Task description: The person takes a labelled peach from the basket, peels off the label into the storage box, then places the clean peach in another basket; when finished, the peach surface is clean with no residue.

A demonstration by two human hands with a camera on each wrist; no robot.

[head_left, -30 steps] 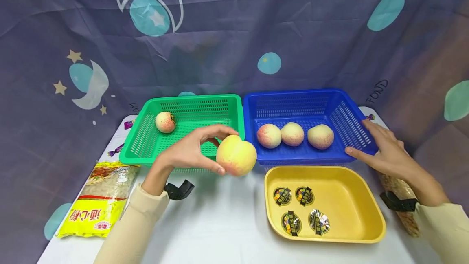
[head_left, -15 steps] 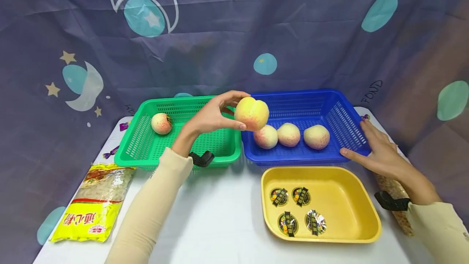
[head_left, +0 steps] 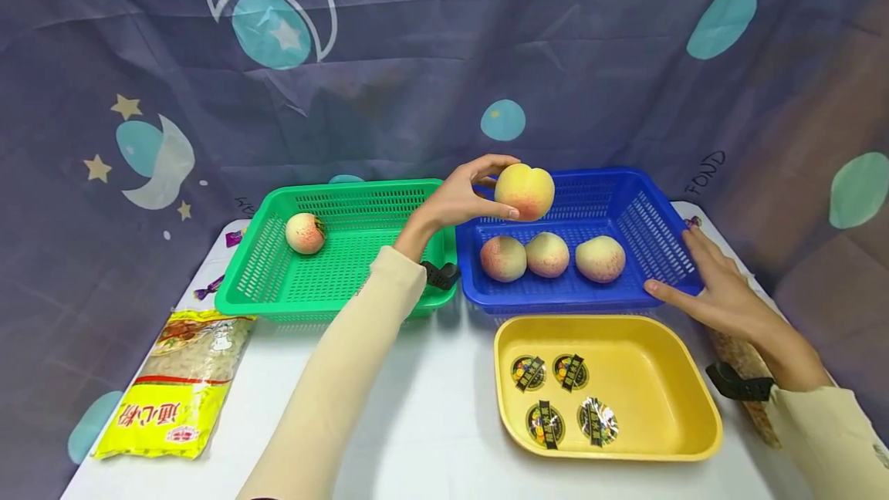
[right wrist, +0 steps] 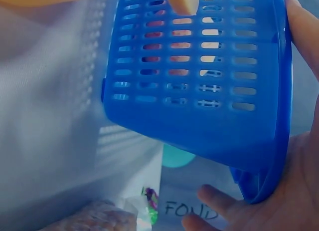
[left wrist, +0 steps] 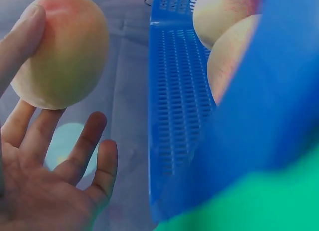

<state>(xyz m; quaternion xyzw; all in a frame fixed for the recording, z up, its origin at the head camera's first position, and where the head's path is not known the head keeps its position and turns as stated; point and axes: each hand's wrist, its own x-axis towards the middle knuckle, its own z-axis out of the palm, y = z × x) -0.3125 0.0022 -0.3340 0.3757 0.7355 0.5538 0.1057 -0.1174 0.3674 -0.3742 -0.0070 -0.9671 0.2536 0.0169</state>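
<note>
My left hand (head_left: 458, 195) pinches a yellow-and-pink peach (head_left: 525, 191) between thumb and fingers, above the back left of the blue basket (head_left: 556, 302). The left wrist view shows this peach (left wrist: 70, 56) with the thumb on one side; two fingers stand off it. Three paler peaches (head_left: 547, 255) lie in a row inside the blue basket. My right hand (head_left: 725, 295) rests at that basket's right end, thumb on the front corner, fingers stretched along the outside. In the right wrist view the blue rim (right wrist: 284, 91) lies against the palm.
A green basket (head_left: 333, 309) on the left holds one peach (head_left: 305, 234) with a dark patch. In front is a yellow tray (head_left: 653, 392) with several round black stickers. A yellow pasta bag (head_left: 174, 392) lies far left; another bag (head_left: 746, 361) is under the right arm.
The left hand has carried the peach up and rightward, from in front of the green basket to above the blue one. The right hand has stayed at the blue basket's end.
</note>
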